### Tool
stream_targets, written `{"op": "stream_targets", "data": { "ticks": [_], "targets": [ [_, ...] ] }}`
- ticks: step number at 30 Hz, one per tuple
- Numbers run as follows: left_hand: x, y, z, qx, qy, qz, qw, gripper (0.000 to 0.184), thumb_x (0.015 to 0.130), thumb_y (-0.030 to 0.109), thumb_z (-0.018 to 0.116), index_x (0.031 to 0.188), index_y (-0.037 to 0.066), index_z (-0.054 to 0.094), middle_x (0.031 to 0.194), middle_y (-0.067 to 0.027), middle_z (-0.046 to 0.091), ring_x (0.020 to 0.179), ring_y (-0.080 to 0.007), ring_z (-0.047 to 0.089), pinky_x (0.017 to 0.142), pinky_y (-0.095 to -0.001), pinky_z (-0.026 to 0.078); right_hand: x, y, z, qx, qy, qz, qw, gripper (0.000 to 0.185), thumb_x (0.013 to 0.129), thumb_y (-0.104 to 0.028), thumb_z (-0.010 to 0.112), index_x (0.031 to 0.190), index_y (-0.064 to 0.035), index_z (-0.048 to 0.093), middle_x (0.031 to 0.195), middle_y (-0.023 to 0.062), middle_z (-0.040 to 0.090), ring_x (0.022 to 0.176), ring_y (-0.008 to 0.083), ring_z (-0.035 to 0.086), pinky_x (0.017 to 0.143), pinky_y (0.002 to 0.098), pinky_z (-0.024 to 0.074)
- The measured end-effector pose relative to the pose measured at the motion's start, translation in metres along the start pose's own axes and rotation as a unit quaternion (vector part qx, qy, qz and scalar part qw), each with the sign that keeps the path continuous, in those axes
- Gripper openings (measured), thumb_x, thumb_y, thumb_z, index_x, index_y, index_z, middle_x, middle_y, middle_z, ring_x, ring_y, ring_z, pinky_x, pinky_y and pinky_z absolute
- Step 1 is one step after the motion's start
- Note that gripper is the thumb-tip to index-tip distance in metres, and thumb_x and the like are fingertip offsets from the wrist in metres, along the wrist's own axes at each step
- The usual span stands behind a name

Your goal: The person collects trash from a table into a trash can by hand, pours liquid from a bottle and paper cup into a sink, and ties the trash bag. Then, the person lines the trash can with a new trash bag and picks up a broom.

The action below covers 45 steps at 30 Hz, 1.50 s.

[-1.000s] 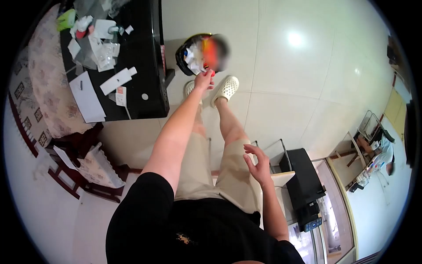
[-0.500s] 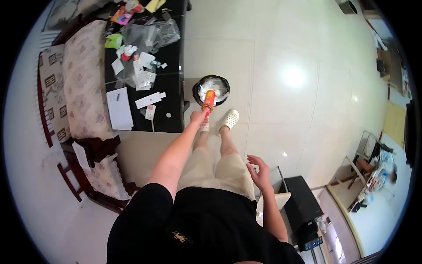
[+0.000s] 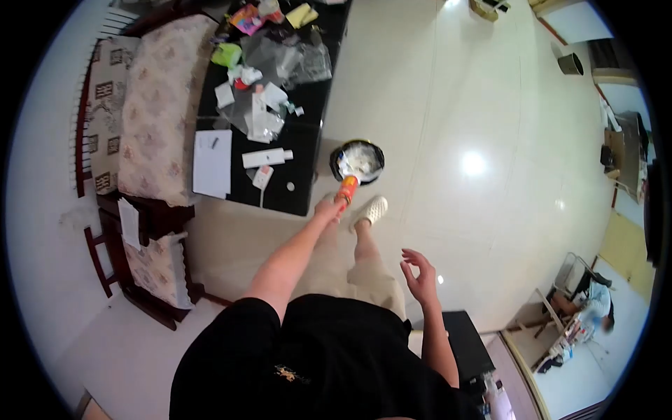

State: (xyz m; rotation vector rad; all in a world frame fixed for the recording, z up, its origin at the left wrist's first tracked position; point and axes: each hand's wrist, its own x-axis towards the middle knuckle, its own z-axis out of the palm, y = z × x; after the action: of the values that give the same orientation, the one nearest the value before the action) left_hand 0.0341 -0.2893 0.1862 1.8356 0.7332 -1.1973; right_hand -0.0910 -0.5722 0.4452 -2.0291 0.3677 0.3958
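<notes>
My left hand (image 3: 327,208) is closed around a red and orange cylindrical can (image 3: 347,189), its far end pointing at the bin. Just beyond that end stands a round trash bin (image 3: 336,165) with a black liner, holding whitish, crumpled rubbish (image 3: 360,158). The can's tip appears at the bin's near rim; whether they touch I cannot tell. Out to the right, my right hand (image 3: 420,277) hangs in the air with fingers apart and nothing in it.
A black table (image 3: 297,189) on the left carries plastic bags (image 3: 308,64), papers (image 3: 212,164) and a white power strip (image 3: 262,176). Beside it is a cushioned wooden bench (image 3: 164,119). A black cabinet (image 3: 465,343) stands at lower right; a person (image 3: 595,301) sits far right.
The view has shifted, so table and bin appear farther right. My left hand has drawn the can back from above the bin's middle to its near rim. My right hand stays open.
</notes>
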Motion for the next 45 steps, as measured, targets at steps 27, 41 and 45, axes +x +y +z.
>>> {"op": "stream_targets", "data": {
  "ticks": [27,41,45],
  "targets": [
    [-0.090,-0.134,-0.037,0.067,0.093,0.091,0.989,0.038,0.092,0.044,0.067,0.106,0.008,0.073,0.105,-0.0137,0.075,0.099,-0.0299,0.072,0.087,-0.0404,0.056,0.053,-0.015,0.012,-0.072,-0.148,-0.074,0.984,0.032,0.092,-0.014,0.071,0.123,-0.0050,0.067,0.109,0.0156,0.072,0.092,0.0263,0.072,0.085,0.0383,0.0562],
    [-0.079,-0.201,-0.100,-0.107,0.063,0.155,0.980,0.035,0.096,0.040,0.063,0.108,0.008,0.069,0.099,-0.0162,0.074,0.094,-0.0339,0.072,0.083,-0.0428,0.056,0.066,-0.090,0.118,-0.150,-0.235,-0.116,0.953,0.031,0.092,-0.016,0.072,0.121,-0.0051,0.068,0.107,0.0136,0.073,0.095,0.0269,0.072,0.085,0.0389,0.0561],
    [-0.073,-0.216,-0.120,-0.122,0.104,0.164,0.973,0.034,0.095,0.039,0.065,0.106,0.008,0.070,0.097,-0.0154,0.075,0.090,-0.0313,0.073,0.082,-0.0400,0.057,0.084,-0.130,0.130,-0.164,-0.290,-0.173,0.927,0.032,0.091,-0.017,0.072,0.121,-0.0058,0.067,0.109,0.0124,0.072,0.093,0.0275,0.071,0.085,0.0399,0.0554]
  ]
}}
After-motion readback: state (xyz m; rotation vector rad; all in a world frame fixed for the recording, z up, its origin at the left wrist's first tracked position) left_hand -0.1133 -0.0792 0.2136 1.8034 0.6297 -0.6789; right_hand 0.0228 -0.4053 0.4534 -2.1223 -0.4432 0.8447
